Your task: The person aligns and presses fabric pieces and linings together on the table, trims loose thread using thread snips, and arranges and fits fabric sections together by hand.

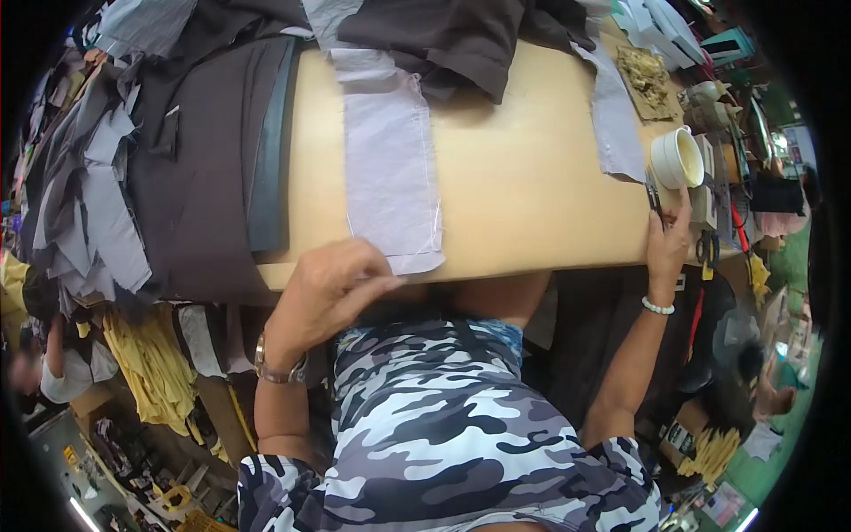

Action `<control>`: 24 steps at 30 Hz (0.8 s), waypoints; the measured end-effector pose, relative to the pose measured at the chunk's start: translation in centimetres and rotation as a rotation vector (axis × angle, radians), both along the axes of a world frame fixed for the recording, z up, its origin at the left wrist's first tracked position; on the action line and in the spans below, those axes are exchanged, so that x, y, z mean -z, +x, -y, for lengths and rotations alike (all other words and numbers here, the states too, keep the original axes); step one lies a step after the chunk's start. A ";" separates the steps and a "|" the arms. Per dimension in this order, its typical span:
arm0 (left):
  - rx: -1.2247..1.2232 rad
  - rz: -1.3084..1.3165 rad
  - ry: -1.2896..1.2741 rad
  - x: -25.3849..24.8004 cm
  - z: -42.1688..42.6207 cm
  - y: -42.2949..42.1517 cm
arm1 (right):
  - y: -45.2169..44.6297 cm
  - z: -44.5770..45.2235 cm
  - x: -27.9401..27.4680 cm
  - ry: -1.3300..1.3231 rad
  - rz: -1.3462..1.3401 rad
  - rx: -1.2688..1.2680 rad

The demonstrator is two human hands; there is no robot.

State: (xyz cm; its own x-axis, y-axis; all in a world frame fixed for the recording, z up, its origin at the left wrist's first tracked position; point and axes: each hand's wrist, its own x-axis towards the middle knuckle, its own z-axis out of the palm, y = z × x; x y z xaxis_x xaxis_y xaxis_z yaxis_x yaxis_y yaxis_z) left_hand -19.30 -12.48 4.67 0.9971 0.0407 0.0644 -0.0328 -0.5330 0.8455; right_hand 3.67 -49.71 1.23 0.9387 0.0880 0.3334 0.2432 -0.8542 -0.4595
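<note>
A light grey cloth strip with frayed edges and loose white threads lies lengthwise on the pale table, its near end at the table's front edge. My left hand is at that end's left corner, fingers curled and thumb close to the index finger; whatever they may pinch is hidden. Far to the right, my right hand has its thumb side against small dark scissors, which point away from me. Its index finger stretches toward a white cup, just beyond the hand.
Dark brown cloth pieces cover the table's left side, beside a dark blue-grey strip. More dark cloth lies at the back. Another grey strip is near the cup. Yellow-handled scissors hang at the right edge.
</note>
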 end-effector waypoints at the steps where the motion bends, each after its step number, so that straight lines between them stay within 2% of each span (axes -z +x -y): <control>1: 0.013 -0.033 -0.006 -0.1 0.3 -0.6 | -0.3 -0.1 -0.2 0.088 -0.056 0.013; 5: 0.044 -0.118 -0.049 -0.2 1.2 -1.7 | -2.2 -1.0 0.4 0.487 -0.148 -0.134; 9: 0.018 -0.082 -0.100 0.2 1.6 -1.9 | -6.3 -5.8 -1.1 0.929 -0.471 -0.423; 13: -0.086 -0.023 -0.284 -0.3 2.2 -1.0 | -8.7 -10.8 -1.3 1.008 -0.821 -0.590; 16: -0.120 0.225 -0.187 0.1 2.3 0.0 | -9.5 -13.2 -0.8 1.001 -0.936 -0.713; 19: -0.207 0.260 -0.427 1.2 2.8 0.2 | -9.9 -14.5 -0.6 0.911 -0.895 -0.770; 22: -0.318 0.196 -0.784 0.3 3.7 0.5 | -9.9 -15.1 -1.1 0.932 -0.931 -0.691; 24: -0.337 0.217 -0.833 0.6 3.7 0.8 | -10.0 -15.3 -1.1 0.916 -0.914 -0.689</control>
